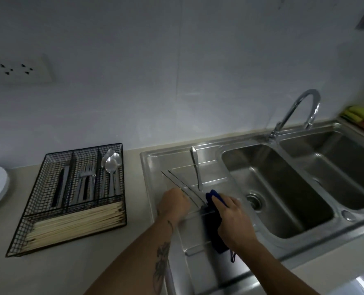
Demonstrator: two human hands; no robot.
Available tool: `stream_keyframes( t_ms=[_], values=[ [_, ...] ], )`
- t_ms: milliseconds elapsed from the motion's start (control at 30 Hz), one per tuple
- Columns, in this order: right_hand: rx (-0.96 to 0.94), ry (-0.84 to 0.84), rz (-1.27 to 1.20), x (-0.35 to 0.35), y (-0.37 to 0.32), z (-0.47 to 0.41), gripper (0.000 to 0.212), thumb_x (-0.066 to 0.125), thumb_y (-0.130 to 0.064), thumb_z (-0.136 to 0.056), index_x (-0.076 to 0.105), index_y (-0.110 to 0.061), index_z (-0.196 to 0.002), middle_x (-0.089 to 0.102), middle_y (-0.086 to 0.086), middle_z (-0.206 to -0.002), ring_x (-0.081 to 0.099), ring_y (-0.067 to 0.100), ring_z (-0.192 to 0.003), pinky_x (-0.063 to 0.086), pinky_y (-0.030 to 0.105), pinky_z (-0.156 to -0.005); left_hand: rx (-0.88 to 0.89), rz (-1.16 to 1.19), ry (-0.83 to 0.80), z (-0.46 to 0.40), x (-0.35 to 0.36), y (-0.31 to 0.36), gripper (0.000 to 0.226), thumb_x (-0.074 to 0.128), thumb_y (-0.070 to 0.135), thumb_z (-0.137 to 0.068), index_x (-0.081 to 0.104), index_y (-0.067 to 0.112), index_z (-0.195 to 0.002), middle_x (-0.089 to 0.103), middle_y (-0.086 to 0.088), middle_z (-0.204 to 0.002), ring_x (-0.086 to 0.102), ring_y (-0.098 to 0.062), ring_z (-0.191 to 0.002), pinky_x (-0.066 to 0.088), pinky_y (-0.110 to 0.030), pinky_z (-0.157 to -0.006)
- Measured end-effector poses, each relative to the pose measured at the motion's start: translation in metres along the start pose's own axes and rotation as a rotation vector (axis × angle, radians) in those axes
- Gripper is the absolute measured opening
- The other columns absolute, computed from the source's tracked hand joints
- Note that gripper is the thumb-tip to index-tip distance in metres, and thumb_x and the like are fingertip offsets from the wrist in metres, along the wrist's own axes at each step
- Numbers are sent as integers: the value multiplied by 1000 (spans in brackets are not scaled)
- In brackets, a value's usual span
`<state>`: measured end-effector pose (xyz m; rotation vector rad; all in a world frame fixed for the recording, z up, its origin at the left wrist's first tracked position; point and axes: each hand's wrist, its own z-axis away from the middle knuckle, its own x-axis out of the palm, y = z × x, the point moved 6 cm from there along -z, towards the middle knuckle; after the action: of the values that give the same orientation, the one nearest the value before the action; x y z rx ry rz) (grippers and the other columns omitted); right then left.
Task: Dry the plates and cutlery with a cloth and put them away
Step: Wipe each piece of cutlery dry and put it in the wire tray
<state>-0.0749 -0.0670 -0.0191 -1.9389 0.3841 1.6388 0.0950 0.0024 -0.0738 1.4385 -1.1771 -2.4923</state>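
Fingers (220,200) of the right hand (233,218) curl round a dark blue cloth (212,226), soft and limp, over the steel draining board (161,167). Left hand (173,204) is closed on two thin knives (181,184), light, stiff and slippery, best held by the handles. A third knife (196,167) lies just beyond.
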Motion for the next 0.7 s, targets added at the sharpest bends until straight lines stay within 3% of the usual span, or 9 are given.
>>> stream_keyframes(
  t_ms=[100, 233, 367, 467, 700],
  values=[
    [-39, -32, -22, 4, 19, -2, 76, 64, 0, -70, 45, -20, -141, 47, 0, -141, 42, 23, -124, 39, 27, -99, -143, -31, 125, -7, 16, 10, 29, 52, 31, -94, 67, 11, -108, 68, -8, -112, 66, -28, -101, 51, -34, -78],
    [-109, -73, -95, 11, 40, -9, 79, 68, 1, -63, 51, -19, -137, 54, 0, -133, 52, 26, -114, 46, 30, -92, -260, -62, 275, -12, 22, 19, 43, 56, 39, -94, 56, 7, -122, 60, -13, -123, 60, -31, -110, 50, -38, -83],
    [-224, -115, -144, 14, 50, -17, 79, 68, -5, -68, 44, -22, -142, 49, -2, -138, 47, 23, -120, 44, 31, -99, -381, -52, 306, -15, 20, 17, 39, 61, 32, -85, 58, 7, -115, 62, -14, -116, 63, -30, -101, 57, -38, -80],
    [-269, -131, -185, 17, 54, -22, 78, 70, -5, -66, 48, -19, -139, 54, 0, -133, 52, 25, -114, 48, 33, -94, -433, -54, 324, -12, 15, 15, 35, 64, 29, -80, 62, 7, -106, 64, -13, -107, 65, -28, -90, 59, -38, -75],
    [-287, -126, -179, 17, 56, -24, 77, 75, -8, -62, 53, -18, -135, 57, -1, -130, 56, 25, -109, 49, 31, -89, -354, -231, 326, -5, 3, 11, 29, 58, 20, -88, 62, 5, -112, 67, -13, -109, 65, -27, -97, 57, -34, -79]
  ],
)
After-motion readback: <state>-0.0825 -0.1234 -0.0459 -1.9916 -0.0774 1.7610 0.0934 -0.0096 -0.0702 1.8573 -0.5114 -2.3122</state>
